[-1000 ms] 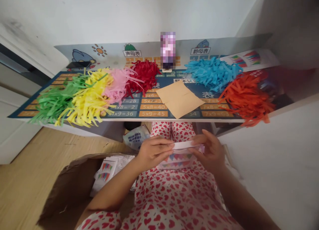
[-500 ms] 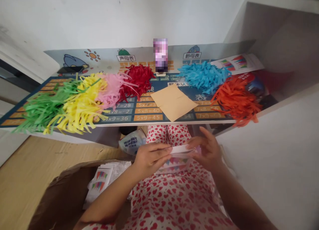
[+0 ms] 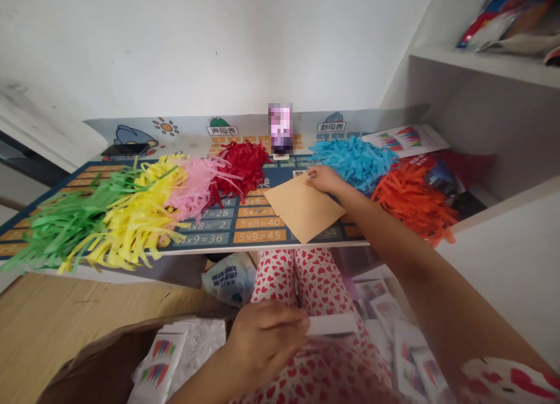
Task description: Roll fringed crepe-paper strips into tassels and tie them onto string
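Grasping white-edged packet (image 3: 332, 325) in your left hand (image 3: 268, 338), your right hand (image 3: 324, 178) at corner of tan paper (image 3: 304, 210), fingers curled, hold unclear.

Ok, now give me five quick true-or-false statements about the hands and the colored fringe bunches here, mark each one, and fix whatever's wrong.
1. The right hand is at the far corner of the tan sheet. True.
2. The left hand is empty. False: it holds a white strip.
3. The blue bunch lies between the red bunch and the orange bunch. True.
4. The yellow bunch lies between the pink and red ones. False: it lies between the green bunch and the pink bunch.
5. The orange bunch is farthest left of all. False: it is farthest right, and the green one is farthest left.
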Demonstrator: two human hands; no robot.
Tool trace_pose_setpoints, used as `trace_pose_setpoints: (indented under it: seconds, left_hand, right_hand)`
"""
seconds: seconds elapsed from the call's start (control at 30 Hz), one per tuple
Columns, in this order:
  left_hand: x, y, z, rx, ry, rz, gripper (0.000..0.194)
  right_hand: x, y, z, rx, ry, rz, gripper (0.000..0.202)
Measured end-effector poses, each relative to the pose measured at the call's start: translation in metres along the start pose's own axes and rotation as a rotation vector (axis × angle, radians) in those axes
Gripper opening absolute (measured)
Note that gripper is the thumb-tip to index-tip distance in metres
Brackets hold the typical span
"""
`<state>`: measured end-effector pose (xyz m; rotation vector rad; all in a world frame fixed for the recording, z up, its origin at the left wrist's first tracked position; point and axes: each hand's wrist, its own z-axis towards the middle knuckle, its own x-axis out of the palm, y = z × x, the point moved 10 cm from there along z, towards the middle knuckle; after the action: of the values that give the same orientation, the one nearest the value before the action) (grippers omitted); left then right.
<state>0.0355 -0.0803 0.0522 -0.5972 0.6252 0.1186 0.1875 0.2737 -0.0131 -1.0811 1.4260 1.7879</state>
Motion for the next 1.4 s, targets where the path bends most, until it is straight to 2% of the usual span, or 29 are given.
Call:
trace_pose_setpoints:
  seconds: [0.1, 0.17, 0.27, 0.37, 0.47, 0.57, 0.67, 0.77, 0.83, 1.0, 1.1, 1.23, 1.4]
  left_hand:
    - [0.000, 0.007, -0.004, -0.004, 0.004, 0.009, 0.019]
    - [0.000, 0.011, -0.007, -0.001, 0.009, 0.006, 0.020]
    - [-0.001, 0.015, -0.009, 0.006, 0.010, 0.006, 0.022]
    - [-0.002, 0.016, -0.009, 0.015, 0.010, 0.029, 0.023]
    - [-0.003, 0.013, -0.006, 0.019, 0.005, 0.075, 0.022]
    - [-0.003, 0.011, -0.004, -0.014, -0.006, 0.118, 0.020]
    - [0.002, 0.001, -0.003, -0.014, 0.000, 0.160, 0.017]
    - [0.007, -0.012, 0.000, 0.006, 0.024, 0.183, 0.017]
    - [0.009, -0.021, 0.003, 0.028, 0.048, 0.175, 0.018]
    - [0.011, -0.025, 0.009, 0.040, 0.069, 0.041, 0.025]
    - [0.011, -0.017, 0.008, 0.012, 0.041, 0.000, 0.024]
    - [0.013, -0.008, 0.004, -0.019, 0.045, -0.032, 0.023]
    - [0.013, 0.003, 0.000, -0.063, 0.050, -0.075, 0.025]
  right_hand:
    - [0.009, 0.013, 0.018, -0.109, 0.046, -0.046, 0.048]
    - [0.010, 0.021, 0.023, -0.162, 0.066, -0.065, 0.041]
    - [0.001, 0.028, 0.023, -0.196, 0.099, -0.055, 0.019]
    - [-0.019, 0.035, 0.007, -0.217, 0.138, 0.001, 0.008]
    - [-0.044, 0.050, -0.033, -0.240, 0.145, 0.142, 0.017]
    - [-0.064, 0.077, -0.095, -0.282, 0.190, 0.428, 0.025]
    - [-0.074, 0.108, -0.160, -0.351, 0.213, 0.448, 0.018]
    - [-0.068, 0.135, -0.212, -0.471, 0.280, 0.367, 0.011]
    - [-0.057, 0.143, -0.233, -0.529, 0.328, 0.348, 0.012]
    - [-0.025, 0.139, -0.246, -0.517, 0.413, 0.464, 0.013]
    - [-0.021, 0.141, -0.248, -0.576, 0.366, 0.438, 0.014]
    - [-0.025, 0.147, -0.254, -0.748, 0.245, 0.245, 0.017]
    - [-0.026, 0.150, -0.258, -0.922, 0.097, 0.128, 0.018]
